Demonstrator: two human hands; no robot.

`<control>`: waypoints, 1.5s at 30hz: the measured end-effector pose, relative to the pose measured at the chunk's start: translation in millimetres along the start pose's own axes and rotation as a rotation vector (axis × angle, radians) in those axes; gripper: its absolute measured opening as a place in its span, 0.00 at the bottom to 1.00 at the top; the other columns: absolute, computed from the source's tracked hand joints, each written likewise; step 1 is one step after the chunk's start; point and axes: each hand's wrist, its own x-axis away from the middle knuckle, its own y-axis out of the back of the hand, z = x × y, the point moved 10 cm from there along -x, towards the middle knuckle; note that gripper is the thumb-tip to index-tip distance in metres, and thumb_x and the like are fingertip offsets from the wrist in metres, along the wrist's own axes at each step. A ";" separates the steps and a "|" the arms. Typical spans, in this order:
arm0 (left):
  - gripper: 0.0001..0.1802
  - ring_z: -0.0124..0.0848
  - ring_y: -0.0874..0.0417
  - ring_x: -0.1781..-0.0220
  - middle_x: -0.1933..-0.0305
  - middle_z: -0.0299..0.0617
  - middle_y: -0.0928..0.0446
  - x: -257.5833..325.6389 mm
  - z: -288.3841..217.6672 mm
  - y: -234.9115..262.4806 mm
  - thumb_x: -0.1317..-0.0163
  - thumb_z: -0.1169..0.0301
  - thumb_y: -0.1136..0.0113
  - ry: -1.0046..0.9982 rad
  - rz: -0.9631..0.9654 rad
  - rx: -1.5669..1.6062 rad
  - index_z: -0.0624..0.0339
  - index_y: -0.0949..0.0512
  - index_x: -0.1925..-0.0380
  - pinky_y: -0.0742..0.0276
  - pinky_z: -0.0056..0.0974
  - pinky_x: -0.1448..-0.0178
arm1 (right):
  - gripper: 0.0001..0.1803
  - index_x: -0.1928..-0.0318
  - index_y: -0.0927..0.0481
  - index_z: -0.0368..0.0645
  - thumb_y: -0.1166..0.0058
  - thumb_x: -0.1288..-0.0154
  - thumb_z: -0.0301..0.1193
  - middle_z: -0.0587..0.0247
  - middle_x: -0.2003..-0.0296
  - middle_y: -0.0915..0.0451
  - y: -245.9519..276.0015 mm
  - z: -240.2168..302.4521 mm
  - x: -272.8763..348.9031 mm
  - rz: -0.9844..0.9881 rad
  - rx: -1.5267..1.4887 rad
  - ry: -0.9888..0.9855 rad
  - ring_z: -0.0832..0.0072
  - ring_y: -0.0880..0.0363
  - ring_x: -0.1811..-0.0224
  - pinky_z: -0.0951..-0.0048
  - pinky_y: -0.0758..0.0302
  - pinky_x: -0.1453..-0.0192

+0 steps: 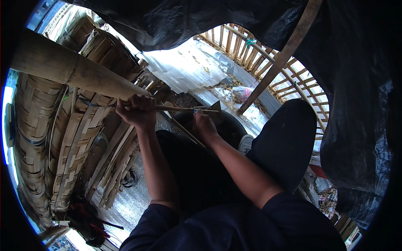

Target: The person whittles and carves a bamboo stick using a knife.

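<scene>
My left hand (pixel 137 109) is closed around a thin bamboo stick (pixel 169 108), which runs to the right across the middle of the view. My right hand (pixel 205 126) is closed at the stick's far right part, with a small blue spot at its fingers. Just beyond these fingers a dark, pointed blade (pixel 215 106) shows against the stick, seemingly of a knife; its handle is hidden in my grip. Below the stick, a second thin bamboo strip (pixel 186 131) slants down toward my lap. Under my right hand is a dark round tub (pixel 235 123).
A thick bamboo pole (pixel 71 67) crosses the upper left, above large woven bamboo rolls (pixel 35 125). Split bamboo strips (pixel 117 167) lie left of my legs. A wooden post (pixel 280 58) slants down ahead, near a bamboo lattice fence (pixel 268 54). Black plastic sheeting (pixel 356 104) hangs at the right.
</scene>
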 end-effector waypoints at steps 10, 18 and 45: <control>0.31 0.25 0.58 0.87 0.90 0.29 0.56 -2.7 6.7 -3.0 0.39 0.39 0.66 0.025 0.023 0.029 0.51 0.47 0.88 0.58 0.35 0.80 | 0.11 0.62 0.32 0.32 0.60 0.32 0.30 0.32 0.73 0.23 -6.4 -27.5 -6.1 -0.109 -0.045 0.009 0.41 0.22 0.65 0.49 0.24 0.65; 0.31 0.25 0.59 0.87 0.89 0.30 0.57 -2.2 -8.1 13.5 0.39 0.39 0.67 -0.028 -0.054 0.001 0.51 0.47 0.88 0.60 0.35 0.80 | 0.12 0.60 0.32 0.30 0.55 0.34 0.30 0.35 0.70 0.21 -18.9 8.2 -1.1 0.032 -0.067 0.074 0.43 0.20 0.62 0.49 0.23 0.61; 0.30 0.28 0.45 0.73 0.75 0.32 0.44 -8.7 5.2 -30.6 0.35 0.38 0.66 -0.139 0.080 -0.213 0.53 0.39 0.78 0.48 0.33 0.65 | 0.15 0.61 0.30 0.27 0.63 0.32 0.31 0.29 0.69 0.23 -5.3 -60.9 -6.3 -0.181 -0.184 -0.351 0.40 0.23 0.60 0.47 0.26 0.55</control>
